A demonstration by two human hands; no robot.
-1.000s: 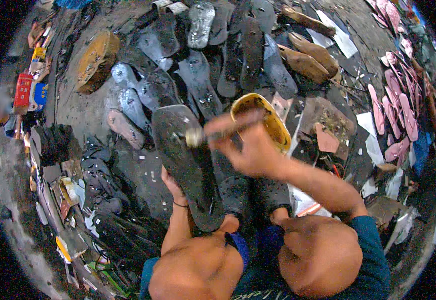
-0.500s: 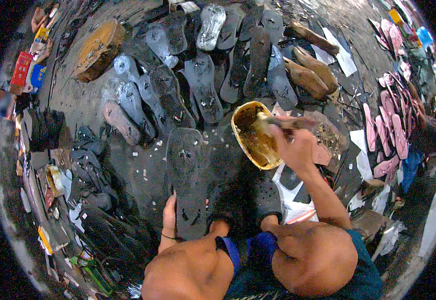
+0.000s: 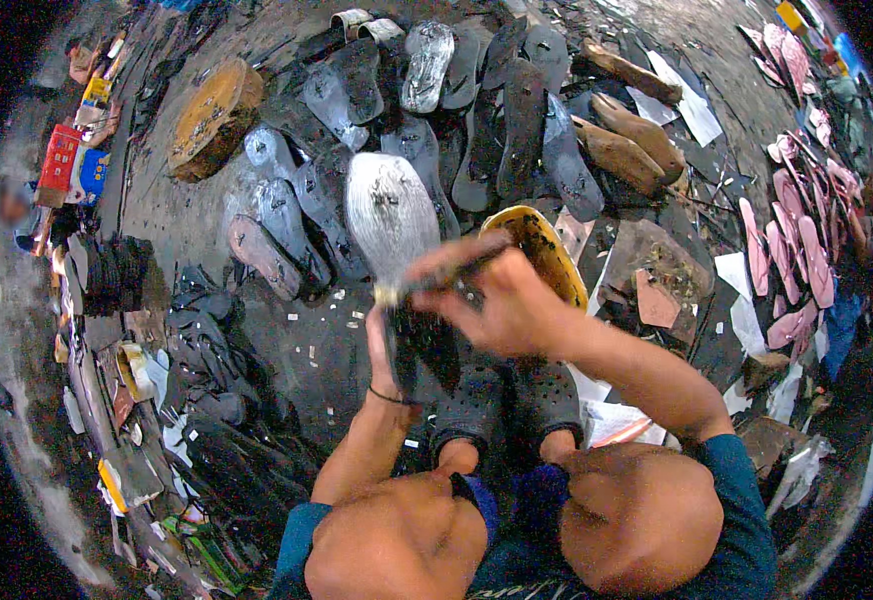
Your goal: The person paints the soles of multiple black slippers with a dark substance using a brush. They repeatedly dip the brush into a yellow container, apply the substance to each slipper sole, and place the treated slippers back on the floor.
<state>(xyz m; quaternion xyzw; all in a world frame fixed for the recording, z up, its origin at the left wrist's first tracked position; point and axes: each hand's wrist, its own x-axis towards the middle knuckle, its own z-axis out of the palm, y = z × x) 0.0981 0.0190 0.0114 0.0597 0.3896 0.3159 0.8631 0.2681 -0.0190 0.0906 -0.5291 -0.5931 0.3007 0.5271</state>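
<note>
My left hand [image 3: 382,360] grips the heel end of a dark sandal sole [image 3: 392,205], raised off the floor in front of my knees. Shiny white wet coating covers its front half. Closed round a brush [image 3: 472,255], my right hand [image 3: 497,310] holds the pale bristles against the sole's middle; hand and brush are smeared by motion. Just beyond the right wrist stands a yellow tub [image 3: 545,240], stained dark inside and partly hidden by that hand. The sole's lower part is dark and partly covered by my fingers.
Several dark and white-coated soles [image 3: 429,65] lie in rows ahead. A round wood block [image 3: 219,120] sits at the far left, wooden foot forms [image 3: 632,145] at the far right. Pink sandals [image 3: 782,240] lie further right, black scraps [image 3: 207,350] on the left.
The brush has moved left from the tub to the sole. My left hand has lifted the sole, whose front now shows a white coating where a bare dark face showed before.
</note>
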